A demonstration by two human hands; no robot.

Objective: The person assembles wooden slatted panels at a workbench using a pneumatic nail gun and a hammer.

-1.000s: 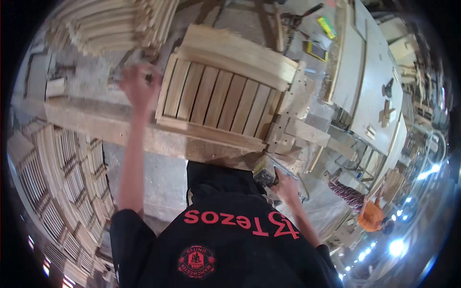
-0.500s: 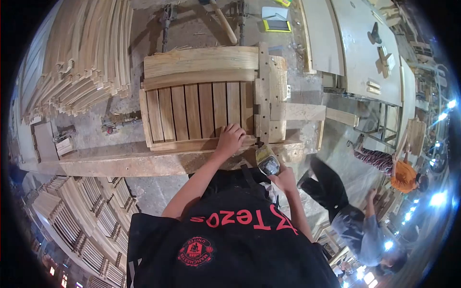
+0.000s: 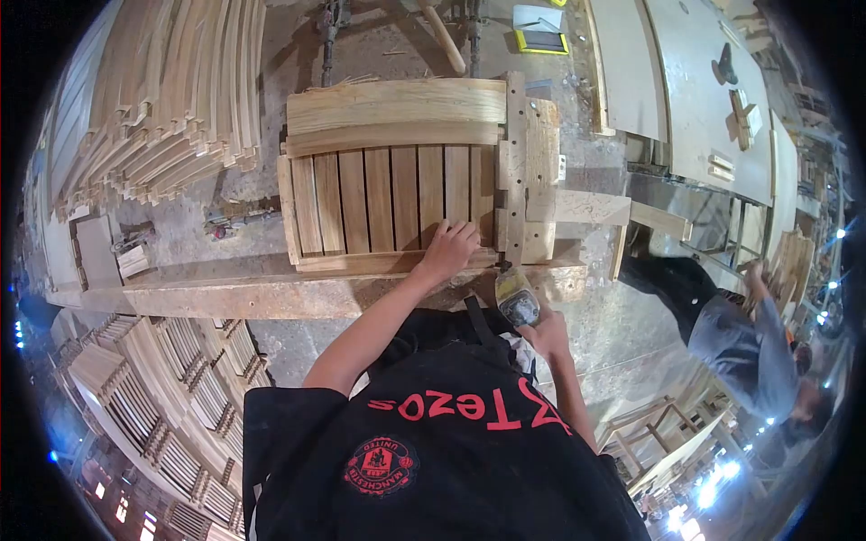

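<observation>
Head view, nearest first: looking down over a black shirt [image 3: 433, 451] with red lettering. Right hand [image 3: 545, 337] clenching around a yellow-bodied power tool [image 3: 517, 298], tool pointing at the near right corner of the slatted wooden panel [image 3: 397, 185]. Left hand [image 3: 449, 250] pressing flat, fingers spread and gripping nothing, on the panel's near rail. Panel lying on a long wooden workbench beam [image 3: 253, 293], just beside a drilled upright block [image 3: 528, 171]. Farther left, curved wooden strips [image 3: 162, 99] piling up; lower left, more slatted frames [image 3: 153, 406] stacking. Right, another person [image 3: 740, 347] bending over.
</observation>
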